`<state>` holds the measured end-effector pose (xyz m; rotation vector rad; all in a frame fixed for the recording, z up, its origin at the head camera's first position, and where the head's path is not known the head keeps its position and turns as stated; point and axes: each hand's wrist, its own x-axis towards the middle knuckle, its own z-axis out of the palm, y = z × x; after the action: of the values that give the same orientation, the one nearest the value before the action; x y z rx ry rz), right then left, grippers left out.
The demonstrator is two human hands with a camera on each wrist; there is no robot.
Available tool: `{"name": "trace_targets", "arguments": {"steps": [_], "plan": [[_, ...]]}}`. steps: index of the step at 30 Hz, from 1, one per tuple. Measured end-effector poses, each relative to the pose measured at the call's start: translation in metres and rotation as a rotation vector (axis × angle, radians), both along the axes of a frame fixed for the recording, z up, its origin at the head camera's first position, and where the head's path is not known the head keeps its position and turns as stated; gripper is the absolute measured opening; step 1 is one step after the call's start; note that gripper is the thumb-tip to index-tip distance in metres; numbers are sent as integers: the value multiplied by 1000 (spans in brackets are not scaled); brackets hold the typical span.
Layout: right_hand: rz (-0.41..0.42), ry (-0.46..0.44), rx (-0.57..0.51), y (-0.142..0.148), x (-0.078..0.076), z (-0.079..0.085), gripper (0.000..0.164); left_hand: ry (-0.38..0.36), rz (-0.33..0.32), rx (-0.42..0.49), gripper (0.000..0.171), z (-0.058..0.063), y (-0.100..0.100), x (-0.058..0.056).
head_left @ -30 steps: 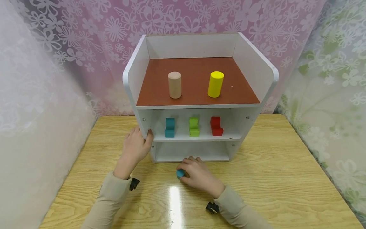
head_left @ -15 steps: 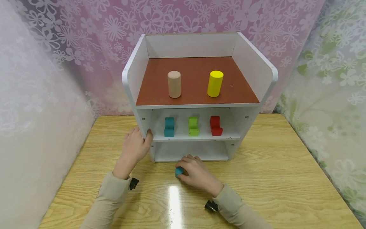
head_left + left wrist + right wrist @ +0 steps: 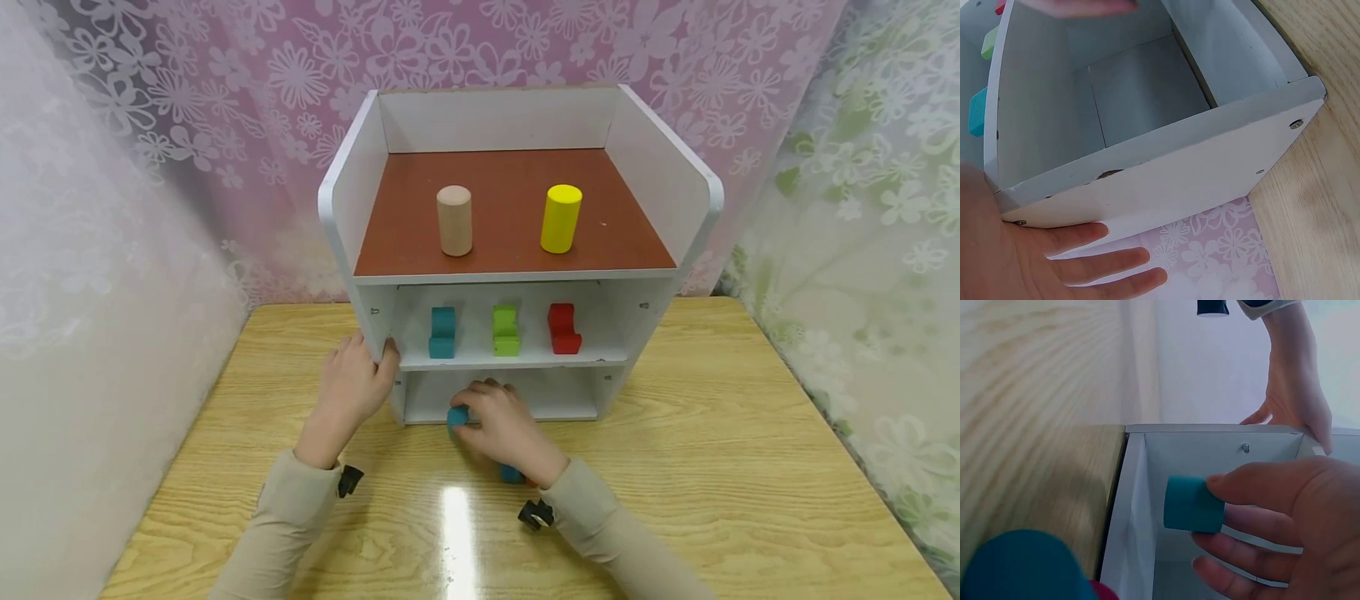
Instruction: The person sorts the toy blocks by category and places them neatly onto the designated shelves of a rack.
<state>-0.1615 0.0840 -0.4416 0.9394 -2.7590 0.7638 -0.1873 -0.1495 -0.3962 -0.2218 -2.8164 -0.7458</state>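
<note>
In the head view my right hand pinches a short teal cylinder block at the front edge of the bottom shelf. The right wrist view shows this block between thumb and fingers, in front of the bottom opening. My left hand holds the left side panel of the white shelf unit, thumb on the inside; in the left wrist view its fingers lie extended along the outer face. Under my right wrist lies a second blue block, mostly hidden, with a bit of something red beside it.
On the brown top stand a plain wooden cylinder and a yellow cylinder. The middle shelf carries a teal, a green and a red curved block. The unit stands on a wooden table with curtains around.
My right hand has lifted the teal cylinder from the table and moved it forward to the bottom shelf. Another blue block has come into view beneath the wrist. My left hand stays put.
</note>
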Motion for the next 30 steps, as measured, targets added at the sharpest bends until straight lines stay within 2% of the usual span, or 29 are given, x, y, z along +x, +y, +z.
{"name": "trace_targets", "arguments": {"steps": [8, 17, 24, 30], "plan": [[-58, -46, 9, -14, -15, 3, 24, -14, 2, 2, 56, 1, 0, 0], [-147, -73, 51, -20, -26, -6, 25, -2, -3, 7, 57, 0, 0, 1], [-156, -56, 58, -22, -30, -12, 22, 10, -2, 5, 57, -1, -1, -1], [-163, -76, 49, -24, -29, -13, 24, 10, -4, 8, 56, -2, 0, -1]]}}
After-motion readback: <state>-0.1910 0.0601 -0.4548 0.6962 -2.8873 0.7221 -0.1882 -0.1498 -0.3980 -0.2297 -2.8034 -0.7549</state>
